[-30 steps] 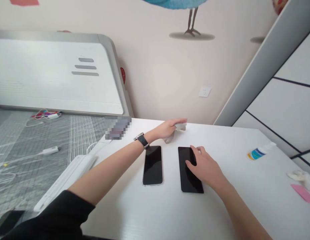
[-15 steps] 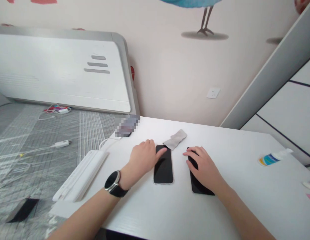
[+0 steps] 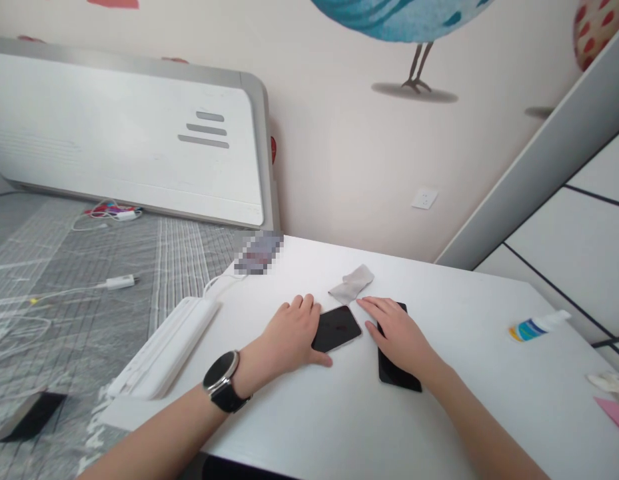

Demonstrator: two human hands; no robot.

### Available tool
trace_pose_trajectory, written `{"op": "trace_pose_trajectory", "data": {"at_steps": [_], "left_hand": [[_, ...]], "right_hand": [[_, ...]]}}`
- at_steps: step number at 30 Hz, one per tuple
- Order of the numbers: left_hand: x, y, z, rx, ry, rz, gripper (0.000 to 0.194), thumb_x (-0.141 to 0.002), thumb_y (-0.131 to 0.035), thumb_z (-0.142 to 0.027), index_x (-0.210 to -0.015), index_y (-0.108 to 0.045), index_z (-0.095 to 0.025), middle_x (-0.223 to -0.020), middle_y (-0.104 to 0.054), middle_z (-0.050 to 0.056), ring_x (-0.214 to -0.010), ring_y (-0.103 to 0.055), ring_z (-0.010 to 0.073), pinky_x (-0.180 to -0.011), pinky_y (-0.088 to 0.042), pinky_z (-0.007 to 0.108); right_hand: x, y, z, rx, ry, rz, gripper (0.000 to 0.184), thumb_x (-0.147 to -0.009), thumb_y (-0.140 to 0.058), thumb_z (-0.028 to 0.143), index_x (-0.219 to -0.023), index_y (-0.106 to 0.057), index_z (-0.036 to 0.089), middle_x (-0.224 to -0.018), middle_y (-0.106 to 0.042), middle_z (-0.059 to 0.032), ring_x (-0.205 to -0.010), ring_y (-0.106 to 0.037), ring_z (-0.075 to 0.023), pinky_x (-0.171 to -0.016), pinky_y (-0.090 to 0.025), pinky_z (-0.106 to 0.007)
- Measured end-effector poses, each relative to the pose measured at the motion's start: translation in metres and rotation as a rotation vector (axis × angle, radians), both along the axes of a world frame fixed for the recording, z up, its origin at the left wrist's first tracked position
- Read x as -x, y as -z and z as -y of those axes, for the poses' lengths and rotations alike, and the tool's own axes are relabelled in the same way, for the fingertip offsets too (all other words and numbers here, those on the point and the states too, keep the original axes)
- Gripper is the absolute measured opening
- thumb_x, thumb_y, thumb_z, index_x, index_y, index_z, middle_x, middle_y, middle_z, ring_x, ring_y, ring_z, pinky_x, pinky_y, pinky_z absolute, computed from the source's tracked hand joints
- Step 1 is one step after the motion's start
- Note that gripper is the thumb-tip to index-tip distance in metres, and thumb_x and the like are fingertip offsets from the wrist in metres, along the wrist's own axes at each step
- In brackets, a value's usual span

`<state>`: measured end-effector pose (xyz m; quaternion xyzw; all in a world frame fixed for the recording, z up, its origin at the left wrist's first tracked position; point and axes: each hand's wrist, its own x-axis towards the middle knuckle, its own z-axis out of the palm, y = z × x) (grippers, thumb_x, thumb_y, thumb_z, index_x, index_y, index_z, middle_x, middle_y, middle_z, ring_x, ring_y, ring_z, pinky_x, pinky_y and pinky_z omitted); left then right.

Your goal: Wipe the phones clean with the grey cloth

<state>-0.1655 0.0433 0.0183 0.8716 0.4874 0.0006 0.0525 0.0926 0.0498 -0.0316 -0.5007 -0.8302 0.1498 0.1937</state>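
Your left hand (image 3: 292, 331) lies low on the white table (image 3: 469, 373), with its fingers and thumb (image 3: 323, 359) against the edges of a black smartphone (image 3: 337, 328), which sits at an angle; you cannot see from this view if the hand really grips it. Your right hand (image 3: 398, 337) is apart from the left, open and flat over a second black smartphone (image 3: 396, 375), and its fingertips (image 3: 364, 302) point to about 9 o'clock, just beside the first phone. Both phones lie flat on the table with the dark glass upward, and neither is lifted. At about 12 o'clock from your hands, a grey cloth (image 3: 352, 283) lies on the table, near the phones, and no hand touches it. At about 3 o'clock from your right hand, a small blue-and-white bottle (image 3: 536, 325) lies on its side, also untouched. Farther toward 4 o'clock are a crumpled white item (image 3: 606, 381) and a pink card (image 3: 612, 415). So the phones are in your hands, while these other things wait where they lie.
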Motion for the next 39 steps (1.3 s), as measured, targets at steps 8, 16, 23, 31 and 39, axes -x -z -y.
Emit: {"op": "trace_pose_trajectory", "data": {"at_steps": [8, 16, 23, 31, 39], "left_hand": [[-0.011, -0.010, -0.010, 0.025, 0.227, 0.070, 0.056, -0.075, -0.077, -0.036, -0.123, -0.056, -0.016, -0.118, -0.061, 0.010, -0.094, -0.065, 0.0246, -0.081, -0.055, 0.035], [-0.016, -0.008, -0.024, -0.150, 0.460, 0.227, 0.076, -0.077, -0.073, -0.029, -0.146, -0.042, -0.021, -0.132, -0.058, 0.011, -0.114, -0.054, 0.0300, -0.098, -0.046, 0.045], [0.001, 0.002, -0.019, -0.266, 0.510, 0.092, 0.089, -0.085, -0.075, -0.050, -0.156, -0.031, -0.020, -0.116, -0.062, 0.011, -0.100, -0.057, 0.0303, -0.086, -0.048, 0.046], [0.005, -0.007, -0.020, -0.239, 0.537, 0.150, 0.087, -0.082, -0.077, -0.055, -0.152, -0.037, -0.022, -0.116, -0.067, 0.009, -0.099, -0.064, 0.0291, -0.087, -0.052, 0.045], [0.007, -0.011, -0.019, -0.254, 0.558, 0.184, 0.082, -0.082, -0.074, -0.061, -0.146, -0.044, -0.018, -0.118, -0.072, 0.011, -0.101, -0.069, 0.0301, -0.091, -0.054, 0.048]], "right_hand": [[-0.013, -0.023, 0.004, 0.216, -0.001, -0.273, 0.035, -0.101, -0.052, 0.035, -0.130, -0.069, 0.026, -0.134, -0.069, -0.0067, -0.125, -0.062, -0.0281, -0.112, -0.045, -0.050], [-0.025, -0.015, 0.013, 0.673, -0.074, -0.875, 0.042, -0.100, -0.044, 0.028, -0.135, -0.067, 0.025, -0.121, -0.074, -0.0049, -0.096, -0.072, -0.0172, -0.077, -0.059, -0.027], [-0.021, -0.005, 0.015, 0.953, -0.297, -1.095, 0.049, -0.090, -0.053, 0.017, -0.137, -0.067, 0.025, -0.109, -0.076, -0.0037, -0.089, -0.072, -0.0138, -0.080, -0.058, -0.025], [-0.017, -0.013, 0.019, 0.851, -0.383, -1.041, 0.048, -0.093, -0.064, 0.031, -0.140, -0.064, 0.023, -0.129, -0.072, -0.0075, -0.110, -0.068, -0.0216, -0.095, -0.051, -0.032], [-0.022, -0.010, 0.021, 0.784, -0.331, -0.963, 0.049, -0.093, -0.068, 0.048, -0.136, -0.067, 0.025, -0.118, -0.073, -0.0054, -0.098, -0.066, -0.0198, -0.084, -0.050, -0.030]]}}
